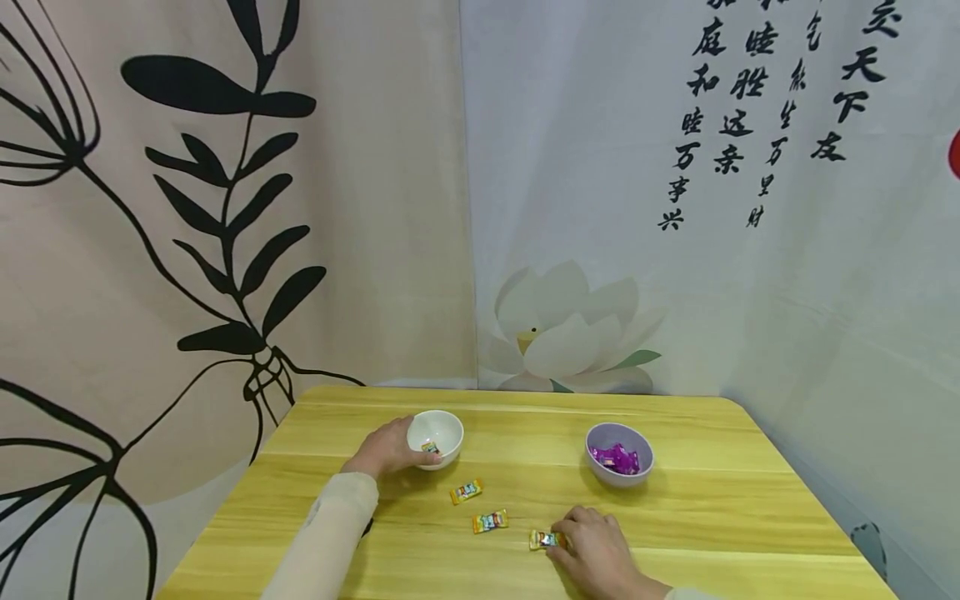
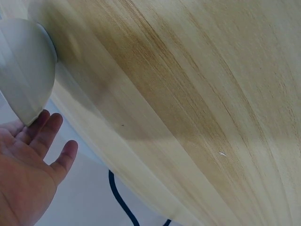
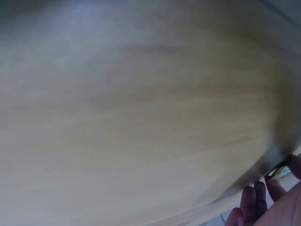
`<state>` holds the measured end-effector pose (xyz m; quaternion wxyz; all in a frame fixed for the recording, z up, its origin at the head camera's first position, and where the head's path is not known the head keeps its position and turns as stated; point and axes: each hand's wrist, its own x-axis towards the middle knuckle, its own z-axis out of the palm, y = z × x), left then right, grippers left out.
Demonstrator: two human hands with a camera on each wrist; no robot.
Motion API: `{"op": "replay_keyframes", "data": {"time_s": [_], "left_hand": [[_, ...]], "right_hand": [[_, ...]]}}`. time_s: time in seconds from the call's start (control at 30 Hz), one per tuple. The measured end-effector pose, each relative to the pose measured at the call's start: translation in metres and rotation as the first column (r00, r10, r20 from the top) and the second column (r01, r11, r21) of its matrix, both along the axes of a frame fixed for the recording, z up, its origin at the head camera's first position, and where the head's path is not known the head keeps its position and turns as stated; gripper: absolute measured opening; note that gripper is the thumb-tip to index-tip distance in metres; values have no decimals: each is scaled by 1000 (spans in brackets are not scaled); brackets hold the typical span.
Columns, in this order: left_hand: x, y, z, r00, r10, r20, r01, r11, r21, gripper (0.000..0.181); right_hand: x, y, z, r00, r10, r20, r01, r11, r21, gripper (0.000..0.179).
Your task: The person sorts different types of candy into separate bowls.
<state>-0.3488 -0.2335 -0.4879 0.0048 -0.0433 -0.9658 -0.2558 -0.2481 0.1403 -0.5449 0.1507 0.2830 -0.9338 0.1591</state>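
Observation:
My left hand (image 1: 387, 448) holds a white bowl (image 1: 447, 427) by its left side, thumb at the near rim and fingers behind the wall. Inside that bowl lies a small yellow wrapped candy (image 1: 430, 448). In the left wrist view the fingertips sit at the rim of the bowl (image 2: 28, 66). At the front of the table my right hand (image 1: 596, 550) pinches the right end of a yellow wrapped candy (image 1: 543, 540). Part of this candy (image 3: 282, 172) shows between thumb and finger in the right wrist view. Two more yellow candies, one upper (image 1: 466, 492) and one lower (image 1: 491, 522), lie between the hands.
A lilac bowl (image 1: 600, 435) with purple wrapped candies (image 1: 618, 459) stands at the right of the wooden table (image 1: 750, 500). Behind the table hangs a printed curtain (image 1: 390, 250). A dark cable (image 2: 117, 197) runs beside the table edge in the left wrist view.

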Motion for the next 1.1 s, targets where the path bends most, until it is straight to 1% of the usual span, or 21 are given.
{"op": "replay_keyframes", "data": {"time_s": [0.2, 0.37, 0.5, 0.6, 0.7, 0.87, 1.1], "left_hand": [[0, 1, -1, 1000, 6, 7, -6, 1000, 11, 106], [2, 0, 0, 1000, 2, 9, -2, 1000, 7, 106], [3, 1, 2, 1000, 5, 10, -5, 1000, 5, 105], [3, 1, 2, 1000, 9, 11, -9, 1000, -1, 104], [3, 1, 2, 1000, 6, 5, -6, 1000, -6, 103], [2, 2, 2, 1000, 2, 2, -2, 1000, 8, 101], [2, 2, 1, 1000, -2, 0, 2, 1000, -2, 101]], "right_hand": [[-2, 3, 0, 1000, 22, -3, -22, 1000, 8, 26], [-4, 6, 0, 999, 51, -18, -51, 999, 21, 22], [-6, 8, 0, 997, 74, -10, -74, 997, 34, 22], [-7, 8, 1, 996, 86, 13, -87, 996, 22, 24], [-8, 7, 1, 996, 94, -1, -94, 996, -7, 24], [-9, 4, 3, 996, 82, -44, -84, 995, -47, 22], [-15, -5, 8, 998, 51, -39, -54, 996, -74, 20]]}}
